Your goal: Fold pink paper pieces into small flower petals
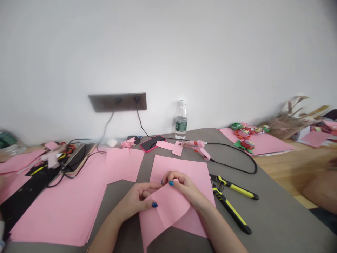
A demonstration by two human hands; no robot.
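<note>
Left hand (134,201) and right hand (184,189) pinch tight on a thin, folded pink paper sheet (168,207); black-and-yellow metal pliers (230,209) lie just beside it.

A big white wall (168,49) stands at the far side of the room. A dark plug panel (117,102) sits low on it. A gray counter (276,211) runs along the wall, and a wood floor (279,168) shows on the right.
</note>
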